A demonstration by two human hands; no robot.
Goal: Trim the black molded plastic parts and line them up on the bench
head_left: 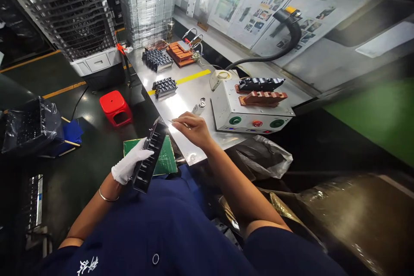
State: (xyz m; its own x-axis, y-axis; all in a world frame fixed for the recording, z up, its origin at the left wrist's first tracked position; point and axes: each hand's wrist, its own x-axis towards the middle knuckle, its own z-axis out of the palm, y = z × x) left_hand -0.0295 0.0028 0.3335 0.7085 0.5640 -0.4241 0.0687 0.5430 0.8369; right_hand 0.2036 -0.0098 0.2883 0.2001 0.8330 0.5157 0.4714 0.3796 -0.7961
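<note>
My left hand (pixel 131 161), in a white glove, grips a long black plastic part (pixel 152 155) with a row of slots along its face. The part is tilted, its upper end near the table edge. My bare right hand (pixel 193 129) is just beside that upper end, thumb and fingers pinched. A thin, pale tip shows at the fingertips, too small to name. Under the part lies a scratched green board (pixel 166 161). Beyond my right hand, a small metal cylinder (pixel 202 102) stands on the metal table (pixel 184 101).
Black parts (pixel 164 87) are grouped along the table's left side. An orange fixture (pixel 181 53) sits behind them, near stacked clear trays (pixel 147 13). At right stands a white machine box (pixel 249 114) with buttons. A red stool (pixel 115 108) and an air cooler (pixel 74 26) occupy the left floor.
</note>
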